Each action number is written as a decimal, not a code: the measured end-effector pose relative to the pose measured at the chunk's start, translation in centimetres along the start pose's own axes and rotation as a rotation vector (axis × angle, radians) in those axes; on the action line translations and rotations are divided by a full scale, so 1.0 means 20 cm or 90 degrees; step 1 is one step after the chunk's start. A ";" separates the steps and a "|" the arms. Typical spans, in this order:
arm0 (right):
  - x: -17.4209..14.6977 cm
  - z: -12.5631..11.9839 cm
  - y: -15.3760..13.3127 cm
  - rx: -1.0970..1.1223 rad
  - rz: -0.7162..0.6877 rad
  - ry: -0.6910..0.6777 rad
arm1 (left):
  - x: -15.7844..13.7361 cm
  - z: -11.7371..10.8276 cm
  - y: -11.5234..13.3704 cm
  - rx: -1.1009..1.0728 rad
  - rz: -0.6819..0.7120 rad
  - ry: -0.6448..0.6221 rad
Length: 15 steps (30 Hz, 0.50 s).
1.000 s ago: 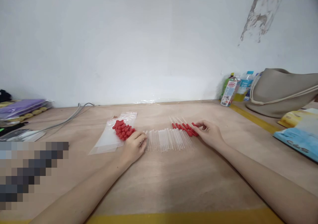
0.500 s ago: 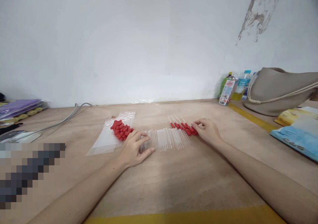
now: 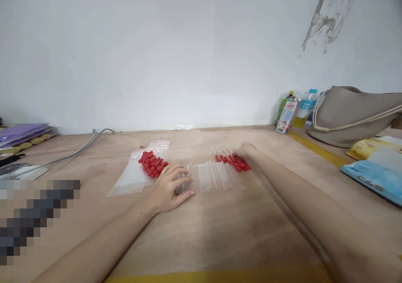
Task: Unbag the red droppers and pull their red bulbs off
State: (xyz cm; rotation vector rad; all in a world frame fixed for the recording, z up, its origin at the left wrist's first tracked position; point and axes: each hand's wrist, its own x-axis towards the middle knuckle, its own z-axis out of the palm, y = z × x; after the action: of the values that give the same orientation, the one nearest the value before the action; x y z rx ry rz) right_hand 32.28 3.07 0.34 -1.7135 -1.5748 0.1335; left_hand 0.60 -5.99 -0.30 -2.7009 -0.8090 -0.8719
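My left hand [image 3: 171, 187] rests on the table with fingers apart, over the left end of a row of thin clear sticks [image 3: 209, 176]. Just beyond its knuckles lies a heap of small red rounded pieces [image 3: 152, 163] on clear zip bags [image 3: 130, 180]. To the right, several sticks with red ends [image 3: 230, 159] lie side by side, their clear parts pointing away from me. My right hand [image 3: 246, 150] is low at the far right side of this group. It is blurred, its fingers are mostly hidden, and what they hold cannot be made out.
Drink bottles [image 3: 287, 113] and a grey bag [image 3: 351, 115] stand at the back right by the wall. A blue and yellow packet [image 3: 373, 170] lies on the right. A grey cable [image 3: 84, 147] and a purple package [image 3: 25, 135] are on the left.
My right hand has moved slightly left and away from me, from the right edge of the red ends to their far side. My left hand has barely moved.
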 end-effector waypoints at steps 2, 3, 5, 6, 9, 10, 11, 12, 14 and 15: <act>0.00 -0.01 -0.03 -0.019 0.038 0.007 | 0.00 0.00 0.00 0.000 0.011 0.012; -0.01 -0.01 -0.05 -0.026 0.054 0.018 | 0.00 0.00 0.00 0.001 0.017 0.019; -0.06 -0.02 -0.11 -0.025 0.056 0.057 | 0.00 -0.01 0.00 0.011 0.030 0.036; -0.10 -0.03 -0.13 -0.019 0.042 0.084 | 0.00 -0.01 0.01 0.022 0.034 0.047; -0.27 -0.05 -0.20 0.004 -0.068 0.131 | 0.01 -0.02 0.03 0.073 0.036 0.087; -0.34 -0.06 -0.21 0.010 -0.172 0.154 | 0.01 -0.01 0.04 0.091 0.037 0.104; -0.41 -0.06 -0.22 0.001 -0.265 0.155 | 0.01 -0.01 0.05 0.108 0.040 0.116; -0.48 -0.06 -0.23 -0.020 -0.339 0.147 | 0.01 0.00 0.07 0.120 0.045 0.125; -0.60 -0.06 -0.23 -0.039 -0.456 0.129 | 0.02 0.01 0.09 0.131 0.066 0.122; -0.64 -0.06 -0.23 -0.040 -0.497 0.119 | 0.03 0.02 0.11 0.131 0.079 0.112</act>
State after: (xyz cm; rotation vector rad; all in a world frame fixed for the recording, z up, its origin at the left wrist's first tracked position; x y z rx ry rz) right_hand 26.32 -9.15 -1.45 -1.0093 -1.9905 -0.4556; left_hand 2.36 -7.41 -0.33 -2.4282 -0.6472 -0.9258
